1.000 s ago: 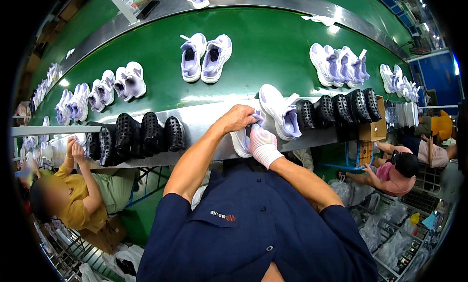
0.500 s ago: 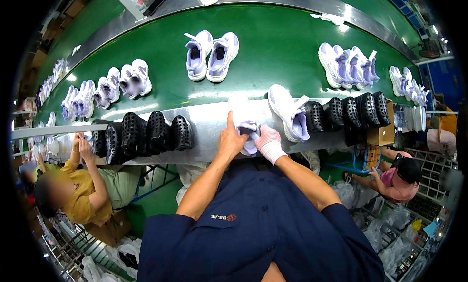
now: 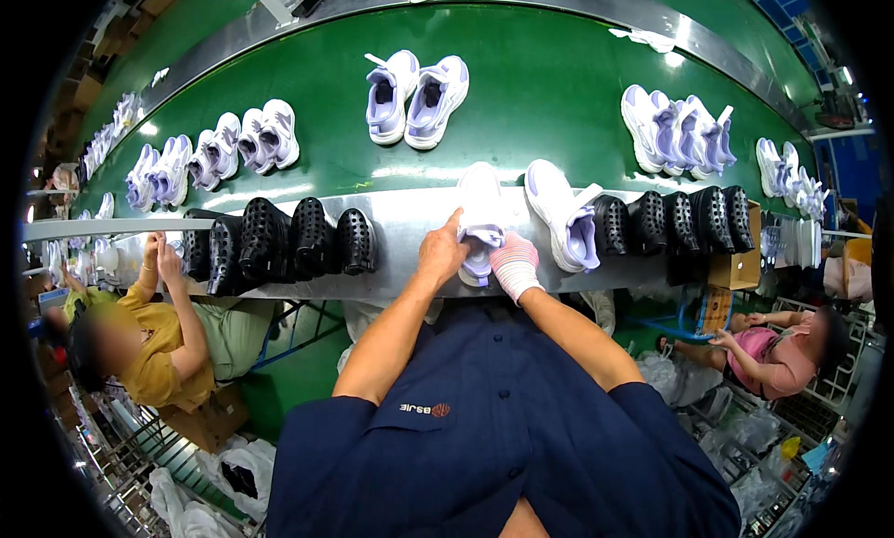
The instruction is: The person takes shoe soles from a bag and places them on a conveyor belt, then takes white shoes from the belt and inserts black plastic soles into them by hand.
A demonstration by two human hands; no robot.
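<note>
A white and lilac sneaker [image 3: 480,192] lies on the metal ledge in front of me, toe pointing away, its heel toward my body. My bare left hand [image 3: 441,251] grips its left side, index finger stretched forward along the upper and the other fingers curled at the collar. On the opposite side, my right hand [image 3: 515,262], in a pink-and-white striped glove, holds the sneaker by the opening; its fingertips are partly hidden. Just to the right rests a second white and lilac sneaker [image 3: 557,208], apart from both hands.
Black perforated shoe lasts [image 3: 267,240] line the ledge [image 3: 400,217] on the left, and more black lasts [image 3: 645,223] on the right. A pair of sneakers [image 3: 434,105] sits on the green belt [image 3: 531,100]. Co-workers [image 3: 172,352] sit on either side.
The whole view has shifted slightly, so things appear farther right. Both hands stay on the same sneaker with little visible movement. The co-worker at right has changed posture.
</note>
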